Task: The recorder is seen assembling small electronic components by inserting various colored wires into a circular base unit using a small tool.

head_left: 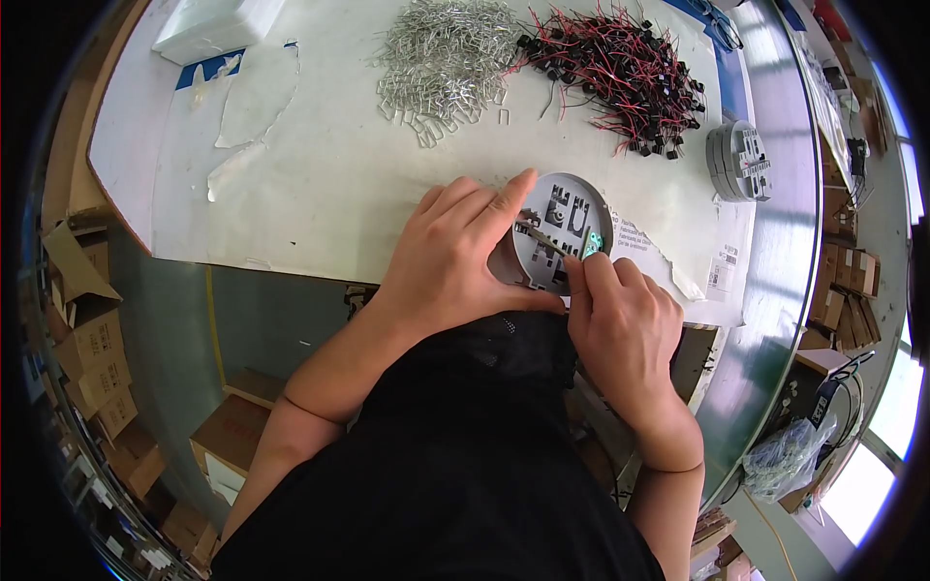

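Note:
My left hand [446, 247] is closed around the side of a round grey plastic housing [573, 180], with the thumb below it and the index finger along its rim. The housing is tilted, its open face with slots and ribs turned up toward me. Inside, near the right wall, sits a small green circuit board [594, 241]. My right hand [625, 315] pinches a thin metal tool [544, 239], whose far end reaches into the housing on the left side. Its exact kind is too small to make out.
On the white-covered table [339, 184] lie a pile of U-shaped metal wire clips [450, 58] and a heap of small black parts with red and black leads [620, 77]. Stacked grey housings [739, 162] stand at right, a white foam box [218, 27] far left. Cardboard boxes [102, 358] line the left.

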Demonstrator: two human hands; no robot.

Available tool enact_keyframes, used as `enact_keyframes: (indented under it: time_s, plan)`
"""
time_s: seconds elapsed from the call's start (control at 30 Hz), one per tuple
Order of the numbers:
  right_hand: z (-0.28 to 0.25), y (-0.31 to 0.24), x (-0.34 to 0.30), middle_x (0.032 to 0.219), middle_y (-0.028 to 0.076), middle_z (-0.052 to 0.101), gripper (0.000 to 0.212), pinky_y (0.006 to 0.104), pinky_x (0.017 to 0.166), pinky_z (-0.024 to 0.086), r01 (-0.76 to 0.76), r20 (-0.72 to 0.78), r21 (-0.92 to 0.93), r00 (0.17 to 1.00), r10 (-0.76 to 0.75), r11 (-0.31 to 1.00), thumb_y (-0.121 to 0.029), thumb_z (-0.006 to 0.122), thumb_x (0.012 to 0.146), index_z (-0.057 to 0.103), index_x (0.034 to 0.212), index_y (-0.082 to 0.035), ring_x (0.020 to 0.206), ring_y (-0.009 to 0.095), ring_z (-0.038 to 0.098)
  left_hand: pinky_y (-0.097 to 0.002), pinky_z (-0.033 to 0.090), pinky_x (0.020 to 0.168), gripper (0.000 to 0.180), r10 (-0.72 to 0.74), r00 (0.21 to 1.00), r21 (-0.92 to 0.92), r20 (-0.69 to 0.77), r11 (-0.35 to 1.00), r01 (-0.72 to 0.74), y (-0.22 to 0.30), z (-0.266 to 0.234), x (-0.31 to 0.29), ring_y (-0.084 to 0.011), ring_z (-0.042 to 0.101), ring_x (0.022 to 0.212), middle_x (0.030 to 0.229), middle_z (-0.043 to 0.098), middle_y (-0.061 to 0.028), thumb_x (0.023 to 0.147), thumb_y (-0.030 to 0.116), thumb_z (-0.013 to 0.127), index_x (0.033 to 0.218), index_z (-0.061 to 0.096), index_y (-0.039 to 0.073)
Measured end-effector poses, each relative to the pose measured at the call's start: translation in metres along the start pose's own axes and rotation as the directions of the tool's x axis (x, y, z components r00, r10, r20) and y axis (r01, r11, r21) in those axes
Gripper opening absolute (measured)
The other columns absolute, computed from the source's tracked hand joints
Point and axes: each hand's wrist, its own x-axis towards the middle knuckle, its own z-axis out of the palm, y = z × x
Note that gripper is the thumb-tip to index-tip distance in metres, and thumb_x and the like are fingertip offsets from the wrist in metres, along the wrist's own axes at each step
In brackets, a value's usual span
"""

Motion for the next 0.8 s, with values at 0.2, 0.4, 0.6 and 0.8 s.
enact_keyframes:
  time_s: [0.2, 0.4, 0.6, 0.8]
  plan:
    - [0.003, 0.018, 0.005, 0.064, 0.002, 0.054, 0.033, 0.0390, 0.046, 0.046, 0.094, -0.029, 0.072, 0.995, -0.092, 0.993, -0.028, 0.076, 0.097, 0.057, 0.074, -0.014, 0.051, 0.023, 0.060, -0.0393, 0.052, 0.091, 0.112, 0.000, 1.000, 0.000, 0.020, 1.000, 0.000, 0.002, -0.001, 0.000, -0.0240, 0.065, 0.093, 0.096, 0.071, -0.0048, 0.064, 0.065, 0.091, 0.147, 0.058, -0.003]
    - [0.003, 0.019, 0.007, 0.064, 0.003, 0.053, 0.032, 0.0404, 0.046, 0.045, 0.066, -0.002, 0.137, 0.998, -0.067, 0.988, -0.026, 0.077, 0.096, 0.057, 0.075, -0.013, 0.051, 0.025, 0.060, -0.0390, 0.052, 0.090, 0.113, -0.013, 1.000, -0.011, 0.023, 1.000, 0.014, -0.001, 0.000, -0.001, -0.0242, 0.065, 0.094, 0.096, 0.071, -0.0049, 0.063, 0.065, 0.092, 0.147, 0.058, -0.002]
    - [0.001, 0.020, 0.007, 0.063, 0.003, 0.053, 0.032, 0.0408, 0.045, 0.045, 0.034, 0.022, 0.154, 0.999, -0.038, 0.988, -0.026, 0.077, 0.096, 0.057, 0.075, -0.012, 0.051, 0.026, 0.061, -0.0388, 0.052, 0.090, 0.113, -0.002, 0.999, 0.000, 0.033, 1.000, 0.002, -0.001, 0.000, 0.000, -0.0241, 0.065, 0.093, 0.096, 0.070, -0.0050, 0.062, 0.065, 0.092, 0.148, 0.058, -0.002]
    - [0.001, 0.021, 0.010, 0.063, 0.003, 0.054, 0.032, 0.0409, 0.045, 0.045, 0.053, 0.036, 0.162, 0.998, -0.060, 0.985, -0.027, 0.077, 0.097, 0.057, 0.076, -0.012, 0.051, 0.025, 0.061, -0.0392, 0.052, 0.087, 0.117, -0.003, 1.000, -0.008, 0.004, 1.000, 0.003, 0.001, -0.001, 0.001, -0.0233, 0.064, 0.083, 0.092, 0.071, -0.0036, 0.055, 0.058, 0.099, 0.148, 0.060, -0.001]
